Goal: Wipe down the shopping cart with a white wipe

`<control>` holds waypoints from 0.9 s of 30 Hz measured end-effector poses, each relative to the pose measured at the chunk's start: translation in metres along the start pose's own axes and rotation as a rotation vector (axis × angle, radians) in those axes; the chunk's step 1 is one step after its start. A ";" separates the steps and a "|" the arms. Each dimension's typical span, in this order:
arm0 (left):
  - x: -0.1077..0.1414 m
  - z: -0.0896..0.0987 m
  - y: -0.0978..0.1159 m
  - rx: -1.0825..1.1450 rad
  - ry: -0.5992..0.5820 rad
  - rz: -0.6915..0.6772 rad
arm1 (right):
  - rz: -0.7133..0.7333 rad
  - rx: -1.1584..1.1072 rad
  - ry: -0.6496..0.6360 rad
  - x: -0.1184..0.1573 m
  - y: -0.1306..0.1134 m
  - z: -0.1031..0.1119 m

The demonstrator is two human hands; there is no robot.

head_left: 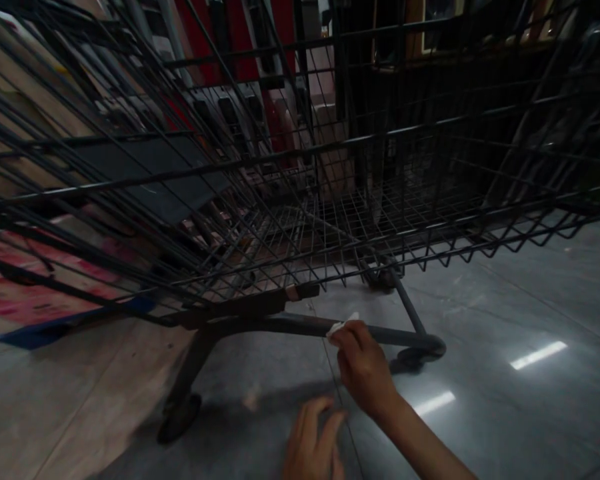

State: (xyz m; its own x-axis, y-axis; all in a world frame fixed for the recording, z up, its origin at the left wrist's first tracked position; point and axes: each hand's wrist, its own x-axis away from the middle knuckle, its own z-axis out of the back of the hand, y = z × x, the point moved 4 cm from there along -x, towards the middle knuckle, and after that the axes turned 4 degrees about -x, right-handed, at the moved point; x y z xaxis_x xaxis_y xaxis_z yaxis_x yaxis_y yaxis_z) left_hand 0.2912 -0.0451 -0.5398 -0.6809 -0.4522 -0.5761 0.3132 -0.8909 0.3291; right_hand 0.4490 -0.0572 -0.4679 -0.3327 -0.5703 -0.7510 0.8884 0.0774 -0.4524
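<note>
A dark wire shopping cart (290, 157) fills the upper view, its lower frame tube (275, 325) running just above the floor. My right hand (365, 367) is closed around a crumpled white tissue or cloth (347, 323), only its edge showing past the fingers. That hand is at the lower tube and the cloth appears to touch it. Lower down, my left hand (314, 437) hangs in front of the cart with its fingers curved and apart, holding nothing.
Cart wheels (180, 417) rest on the glossy tiled floor (505, 400). At left, a pink and red patterned item (40, 273) lies beyond the cart near a blue edge (35, 337). Red and white shelving (275, 53) stands behind, with dark furniture at the right.
</note>
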 end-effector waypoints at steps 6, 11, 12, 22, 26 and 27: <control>-0.019 0.005 -0.028 0.076 -0.125 0.214 | -0.293 -0.018 0.147 0.030 0.039 0.023; -0.057 0.015 -0.050 0.292 -0.093 0.474 | -0.337 -0.129 0.188 0.022 0.017 0.016; -0.064 0.016 -0.052 0.355 -0.077 0.530 | -0.301 -0.164 0.160 0.019 0.007 0.011; -0.104 0.001 -0.033 0.829 -0.017 0.855 | -0.258 -0.159 0.189 0.026 0.017 0.016; -0.116 -0.013 -0.032 0.879 -0.039 0.921 | -0.426 -0.085 0.238 0.048 0.054 0.033; -0.119 -0.016 -0.032 0.865 -0.040 0.925 | -0.467 -0.072 0.251 0.053 0.063 0.036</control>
State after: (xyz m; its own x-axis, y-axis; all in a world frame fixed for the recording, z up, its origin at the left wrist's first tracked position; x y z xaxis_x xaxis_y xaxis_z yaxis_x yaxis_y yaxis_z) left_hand 0.3727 0.0363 -0.4936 -0.4643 -0.8733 0.1474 0.1578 0.0822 0.9840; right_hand 0.4987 -0.1123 -0.5187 -0.7608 -0.3453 -0.5496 0.6067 -0.0775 -0.7912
